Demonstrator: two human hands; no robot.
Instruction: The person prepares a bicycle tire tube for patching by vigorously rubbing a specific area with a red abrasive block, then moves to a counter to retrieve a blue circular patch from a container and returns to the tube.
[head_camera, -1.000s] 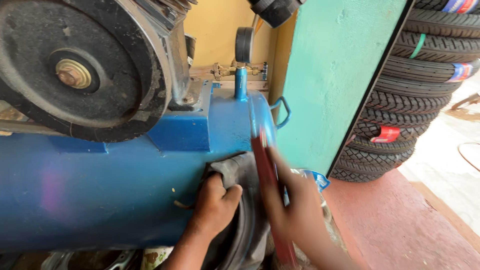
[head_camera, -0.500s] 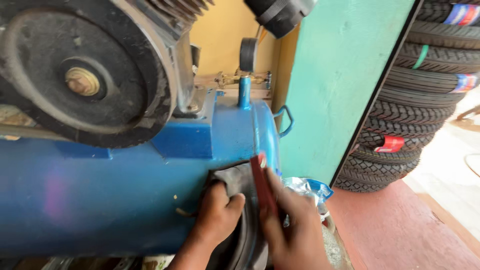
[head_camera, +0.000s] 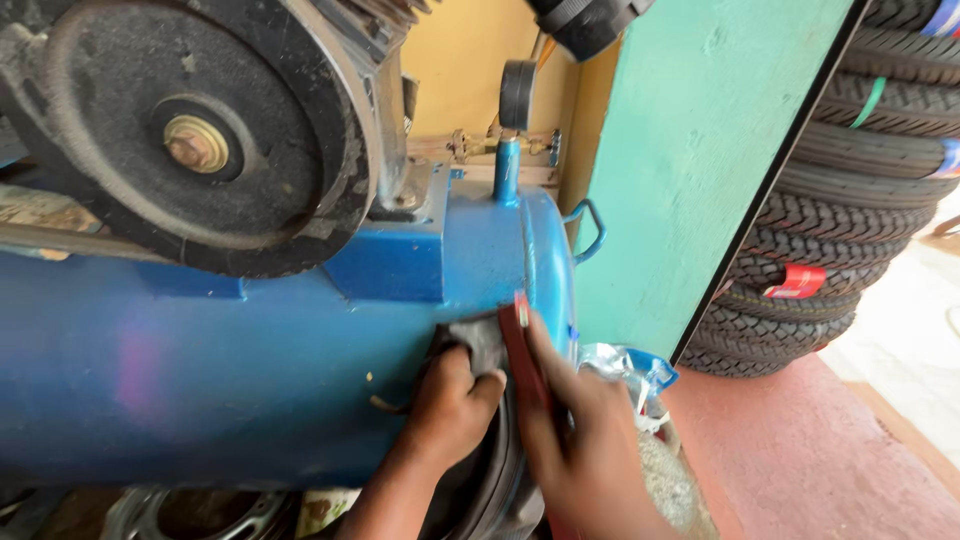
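A dark rubber tube (head_camera: 482, 350) lies pressed against the side of the blue compressor tank (head_camera: 200, 370). The left hand (head_camera: 450, 410) closes its fingers on the tube. The right hand (head_camera: 585, 440), somewhat blurred, seems to grip a thin red tool (head_camera: 522, 350) laid against the rubber, near stacked tyres (head_camera: 850, 200).

Setting, as we record it. Blue compressor tank (head_camera: 200, 380), lying horizontal across the left, paint scuffed. Above it we note a large dark pulley wheel (head_camera: 200, 140) with a brass-coloured hub, and a round gauge (head_camera: 517, 95) seen edge-on atop a blue pipe. Behind these, a yellow wall (head_camera: 470, 60). To the right, an upright teal panel (head_camera: 690, 150) with a dark edge. Beyond it we list a stack of black tyres (head_camera: 850, 200), some with coloured labels. Floor (head_camera: 800, 470): red-painted concrete, pale and sunlit at far right.
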